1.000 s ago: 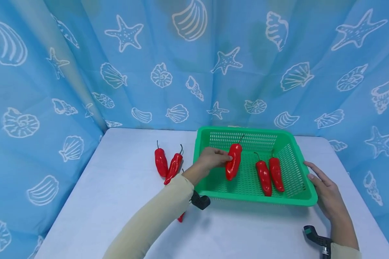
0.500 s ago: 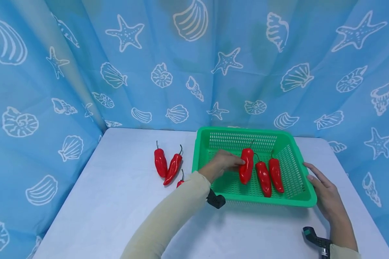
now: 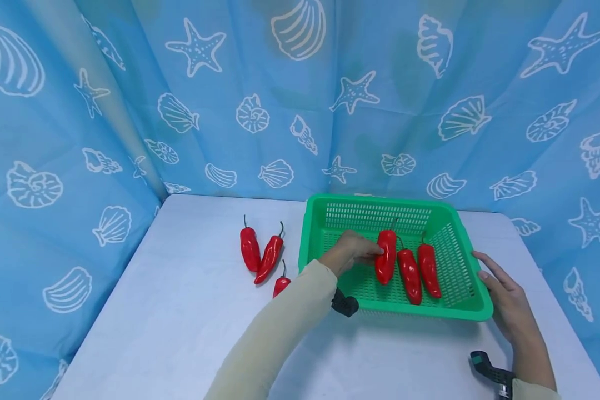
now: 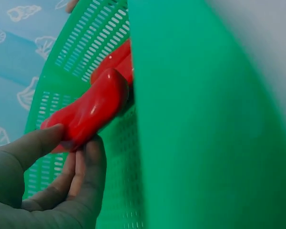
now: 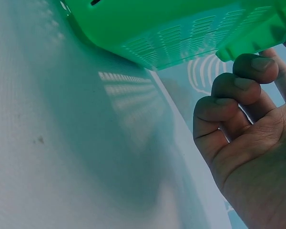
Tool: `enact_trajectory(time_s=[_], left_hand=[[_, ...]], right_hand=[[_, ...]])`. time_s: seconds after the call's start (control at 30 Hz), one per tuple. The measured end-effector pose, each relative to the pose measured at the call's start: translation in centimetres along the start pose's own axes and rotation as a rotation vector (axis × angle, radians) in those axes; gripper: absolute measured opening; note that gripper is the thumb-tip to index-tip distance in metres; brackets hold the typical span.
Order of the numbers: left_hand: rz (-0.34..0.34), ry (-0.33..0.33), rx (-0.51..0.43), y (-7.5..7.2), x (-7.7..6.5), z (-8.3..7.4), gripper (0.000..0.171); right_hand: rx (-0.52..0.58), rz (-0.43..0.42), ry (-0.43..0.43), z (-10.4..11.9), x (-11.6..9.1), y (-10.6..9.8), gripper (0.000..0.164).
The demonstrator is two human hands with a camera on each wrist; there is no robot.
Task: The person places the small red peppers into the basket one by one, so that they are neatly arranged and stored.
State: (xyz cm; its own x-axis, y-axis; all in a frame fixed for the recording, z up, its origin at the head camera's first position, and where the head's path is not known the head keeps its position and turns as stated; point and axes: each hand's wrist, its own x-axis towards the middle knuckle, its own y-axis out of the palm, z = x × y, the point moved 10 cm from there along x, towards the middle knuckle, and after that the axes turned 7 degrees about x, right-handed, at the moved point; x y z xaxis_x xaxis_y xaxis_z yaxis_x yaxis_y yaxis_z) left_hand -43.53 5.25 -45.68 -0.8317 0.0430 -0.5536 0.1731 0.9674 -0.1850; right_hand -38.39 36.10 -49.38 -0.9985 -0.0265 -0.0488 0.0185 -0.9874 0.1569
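Note:
My left hand [image 3: 352, 250] pinches a red chili pepper [image 3: 386, 261] between thumb and fingers, inside the green basket [image 3: 460, 311]. In the left wrist view the thumb [image 4: 50, 136] lies on one side of this glossy pepper and the fingertips on the other. Just right of it, two more red peppers lie side by side in the basket, a nearer one [image 3: 409, 276] and a farther one [image 3: 429, 270]. My right hand [image 3: 507, 300] rests at the basket's right rim, thumb and forefinger extended against it. The right wrist view shows its other fingers [image 5: 250, 90] loosely bent, with nothing in them.
On the white table [image 3: 180, 311], left of the basket, lie a red pepper [image 3: 250, 249], a second pepper [image 3: 270, 258] and a third pepper [image 3: 281, 285] partly behind my left sleeve. A blue shell-print curtain [image 3: 205, 139] hangs close behind the table.
My left hand has carried its pepper rightward and slightly down in the basket, beside the two others. More of the table pepper near my sleeve's cuff shows. My right hand has stayed at the rim.

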Motion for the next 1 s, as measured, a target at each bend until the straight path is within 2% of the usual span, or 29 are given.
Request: enact_trajectory(time_s=[0.17, 0.4, 0.53, 0.63, 0.87, 1.0], left_hand=[[-0.011, -0.001, 0.006, 0.1, -0.1, 0.4, 0.009], [0.025, -0.02, 0.021, 1.4, -0.3, 1.1, 0.011], [0.053, -0.041, -0.019, 1.8, -0.1, 1.5, 0.03], [0.066, -0.044, -0.03, 1.8, 0.0, 1.8, 0.036], [0.067, -0.035, -0.012, 1.3, 0.0, 1.9, 0.02], [0.107, -0.01, -0.036, 1.1, 0.0, 1.6, 0.012]], right_hand=[[0.019, 0.015, -0.002, 0.0, -0.1, 0.2, 0.049], [0.011, 0.008, 0.001, 0.0, -0.1, 0.1, 0.049], [-0.011, 0.001, 0.0, 0.1, 0.0, 0.0, 0.049], [-0.02, -0.002, -0.003, 0.2, 0.0, 0.1, 0.049], [-0.038, -0.014, -0.001, 0.1, 0.0, 0.0, 0.05], [-0.029, -0.006, -0.01, 0.1, 0.0, 0.0, 0.05]])
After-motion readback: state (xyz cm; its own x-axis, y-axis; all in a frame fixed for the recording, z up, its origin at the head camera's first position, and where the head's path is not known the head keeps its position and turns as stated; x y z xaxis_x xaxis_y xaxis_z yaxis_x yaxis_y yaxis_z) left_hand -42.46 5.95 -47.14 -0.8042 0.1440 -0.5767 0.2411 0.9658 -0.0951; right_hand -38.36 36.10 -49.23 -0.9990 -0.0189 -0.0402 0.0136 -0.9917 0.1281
